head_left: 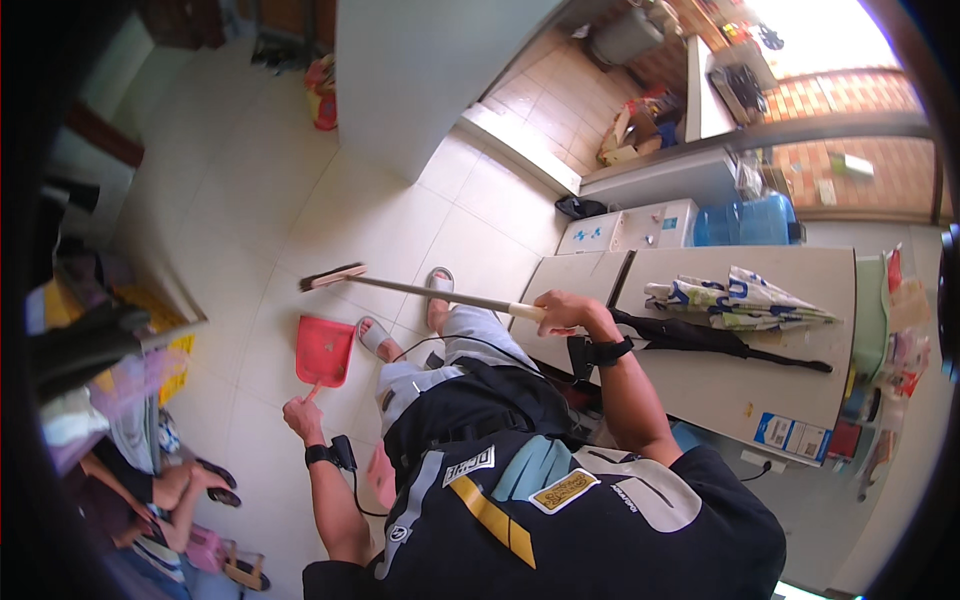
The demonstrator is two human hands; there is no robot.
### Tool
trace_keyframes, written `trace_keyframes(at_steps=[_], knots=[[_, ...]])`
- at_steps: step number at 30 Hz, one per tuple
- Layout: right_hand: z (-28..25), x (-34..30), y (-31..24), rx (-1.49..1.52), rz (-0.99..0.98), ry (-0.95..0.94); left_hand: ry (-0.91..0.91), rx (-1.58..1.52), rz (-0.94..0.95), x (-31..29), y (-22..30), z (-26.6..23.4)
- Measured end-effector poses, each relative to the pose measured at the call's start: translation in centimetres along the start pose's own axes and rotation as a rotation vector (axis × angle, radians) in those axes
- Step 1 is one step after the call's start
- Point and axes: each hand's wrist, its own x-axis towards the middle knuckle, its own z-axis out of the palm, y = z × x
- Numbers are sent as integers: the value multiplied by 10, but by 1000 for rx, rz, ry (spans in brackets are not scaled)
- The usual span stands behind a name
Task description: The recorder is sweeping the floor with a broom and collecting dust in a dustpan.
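My right hand [564, 312] is wrapped round the pale end of a broom's handle. From there the broom [430, 292] slants away to the left, and its brush head [332, 277] lies low over the tiles beyond my feet. A red dustpan [323, 350] is on or just above the floor, left of my slippers [372, 333]. Its short handle is in my closed left hand [303, 419]. The brush head and the dustpan are apart. Whether any dirt lies in the pan, I cannot make out.
A fridge [740, 395] stands on my right, with umbrellas [740, 300] hanging on it and a water dispenser with a blue bottle [745, 220] beyond. Another person [170, 490] sits at the lower left. A wall corner [400, 110] juts out ahead; a red bag [321, 95] sits beside it.
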Motion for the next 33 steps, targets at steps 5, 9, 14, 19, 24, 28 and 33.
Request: trace_keyframes(at_steps=[5,9,14,19,24,28,33], knots=[[-36,-8,74,79,102,170,-57,13,70,13,56,-2],[-59,-5,134,177,230,417,-132,-96,82,17,122,7],[-97,42,216,555,279,481,-129,-82,151,13,206,54],[-136,120,262,648,234,377,-94,-110,157,-6,306,133],[-137,129,255,565,125,265,-106,39,208,-32,380,217],[-127,74,219,519,158,66,-80,118,202,-26,404,256],[-151,39,233,495,87,-90,25,186,278,-23,425,262]])
